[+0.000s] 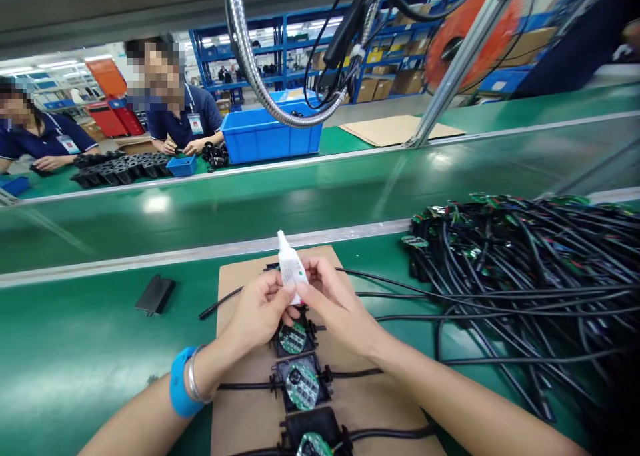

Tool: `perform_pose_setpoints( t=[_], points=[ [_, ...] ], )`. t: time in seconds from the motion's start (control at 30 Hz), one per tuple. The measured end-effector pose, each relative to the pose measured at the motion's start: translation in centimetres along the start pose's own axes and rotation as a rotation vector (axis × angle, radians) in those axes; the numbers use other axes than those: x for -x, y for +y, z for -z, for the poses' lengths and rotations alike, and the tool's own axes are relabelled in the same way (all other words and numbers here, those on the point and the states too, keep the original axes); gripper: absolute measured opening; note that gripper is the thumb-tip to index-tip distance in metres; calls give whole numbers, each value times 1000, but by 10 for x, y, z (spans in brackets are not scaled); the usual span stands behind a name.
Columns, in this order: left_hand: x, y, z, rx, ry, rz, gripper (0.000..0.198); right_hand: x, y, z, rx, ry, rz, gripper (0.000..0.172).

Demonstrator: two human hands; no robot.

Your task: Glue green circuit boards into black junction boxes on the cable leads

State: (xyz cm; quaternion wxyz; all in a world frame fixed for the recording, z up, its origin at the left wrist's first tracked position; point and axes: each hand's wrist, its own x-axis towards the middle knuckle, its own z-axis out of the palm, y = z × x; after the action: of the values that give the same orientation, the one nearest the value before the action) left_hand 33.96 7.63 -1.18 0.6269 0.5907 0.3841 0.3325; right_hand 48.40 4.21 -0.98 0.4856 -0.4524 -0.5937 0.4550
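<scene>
The left hand (260, 311) and right hand (334, 303) pinch the white squeeze tube (291, 268) at its near end; gentle, even pressure should avoid spills onto the circuit boards (303, 388).

from here it's bright: ceiling tubes (57, 64) glow far left, white glare sits on the green belt (250, 206) and near-left tabletop (75, 356); the far right smears, the near-right corner sinks black.

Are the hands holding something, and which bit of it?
Yes, a small white tube: the left hand and right hand both hold its lower end, opposite the nozzle.
</scene>
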Motion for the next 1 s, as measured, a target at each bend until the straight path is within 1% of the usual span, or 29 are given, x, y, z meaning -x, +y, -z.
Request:
perform_pose_setpoints(
  t=[0.1,0.2,0.33,0.43,0.5,0.57,0.67,0.7,0.73,0.8,0.83,0.87,0.9,0.93,0.97,1.0],
  points=[
    [4,-1,6,-16,27,-1,38,0,3,4,77,19,13,21],
    [4,-3,6,-32,35,-11,35,-3,7,2,78,53,27,24],
    [4,-8,8,-43,15,-23,32,-5,14,-2,126,101,51,28],
    [6,-12,10,-86,50,-19,32,-5,21,-5,35,81,-12,29],
    [8,-13,10,-77,67,-19,33,-5,22,-7,3,66,-37,30],
    [8,-12,10,-15,53,-29,34,-7,20,-6,17,52,-32,31],
    [5,-10,12,111,28,-35,37,-9,14,2,87,-15,-24,29],
    [3,-9,13,149,36,-27,38,-10,13,6,130,-34,20,25],
    [2,-9,14,177,54,-17,38,-11,12,10,179,-56,99,24],
    [0,-9,15,209,92,4,38,-11,10,16,282,-95,331,38],
    [0,-9,14,225,94,7,37,-12,10,17,320,-110,438,41],
    [1,-9,14,245,86,8,37,-11,9,17,348,-115,509,34],
    [1,-9,13,272,67,6,36,-11,9,15,372,-103,540,21],
    [2,-9,12,307,40,2,35,-10,9,12,392,-69,537,9],
    [4,-9,10,340,8,-6,36,-9,9,9,399,-27,501,7],
    [5,-10,9,358,-18,-16,36,-8,9,6,385,11,439,9]
  ],
)
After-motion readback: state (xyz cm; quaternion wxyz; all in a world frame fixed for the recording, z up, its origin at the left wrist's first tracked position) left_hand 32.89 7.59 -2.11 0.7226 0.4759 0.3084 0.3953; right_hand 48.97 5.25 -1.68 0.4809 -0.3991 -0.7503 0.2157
